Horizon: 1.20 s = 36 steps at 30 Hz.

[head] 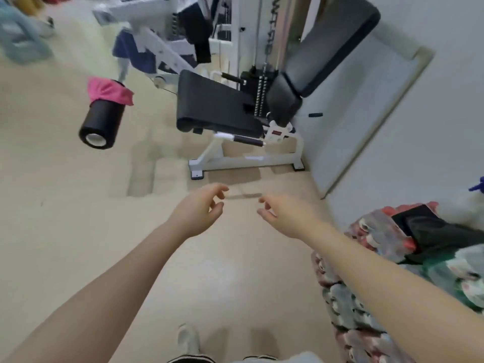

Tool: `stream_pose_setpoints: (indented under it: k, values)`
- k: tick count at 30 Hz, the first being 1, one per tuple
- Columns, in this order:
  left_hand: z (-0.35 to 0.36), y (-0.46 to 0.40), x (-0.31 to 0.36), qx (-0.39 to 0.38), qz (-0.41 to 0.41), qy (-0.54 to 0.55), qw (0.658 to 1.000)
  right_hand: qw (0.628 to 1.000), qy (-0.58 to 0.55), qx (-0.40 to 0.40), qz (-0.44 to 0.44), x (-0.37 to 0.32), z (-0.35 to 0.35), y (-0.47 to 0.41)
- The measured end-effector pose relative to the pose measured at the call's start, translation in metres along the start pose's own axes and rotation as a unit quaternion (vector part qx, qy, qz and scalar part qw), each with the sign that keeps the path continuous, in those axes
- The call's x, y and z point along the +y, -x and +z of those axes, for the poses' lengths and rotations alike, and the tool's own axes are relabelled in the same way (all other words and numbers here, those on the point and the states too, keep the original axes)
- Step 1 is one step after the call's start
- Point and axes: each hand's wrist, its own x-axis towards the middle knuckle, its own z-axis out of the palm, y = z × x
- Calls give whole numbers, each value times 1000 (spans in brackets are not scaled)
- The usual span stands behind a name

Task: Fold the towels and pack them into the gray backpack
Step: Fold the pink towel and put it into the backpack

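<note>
Both arms reach forward over the floor [78, 231], and the left hand [201, 208] and right hand [282, 213] hang close to each other with the fingers loosely bent, holding nothing. A pink cloth [107, 93], probably one of the towels, is draped over the black roller pad [102, 121] of the exercise machine [235, 113], well apart from the hands, beyond and to the left of the left hand. A dark item [440, 231] lies on a patterned blanket [366, 284] just to the right of the right forearm; whether this is the gray backpack cannot be told. The step in hand seems to be fetching a towel, so it would be good to take the cloth by two corners, one in each hand, so that it opens flat for folding and does not drag on the floor. Vertical letters stand on the machine's column beyond the hands, but they are too blurred to read with certainty
</note>
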Motion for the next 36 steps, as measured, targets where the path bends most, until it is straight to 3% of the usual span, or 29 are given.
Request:
stream_pose_setpoints:
  k: [7,12,18,28,36]
  values:
    - [-142,40,-150,124,-98,8,987,994,9,-15,-104,-178,18,-149]
    - [-200,41,-223,181,-155,21,971,986,18,-17,-163,-257,20,-240]
    - [-253,-3,-317,190,-190,19,963,983,11,-34,-180,-307,27,-362]
    - [-402,-184,-474,147,-214,-9,966,985,-13,-65,-157,-378,23,-650]
    - [-476,-296,-579,142,-186,-17,972,989,-8,-73,-126,-396,-7,-807]
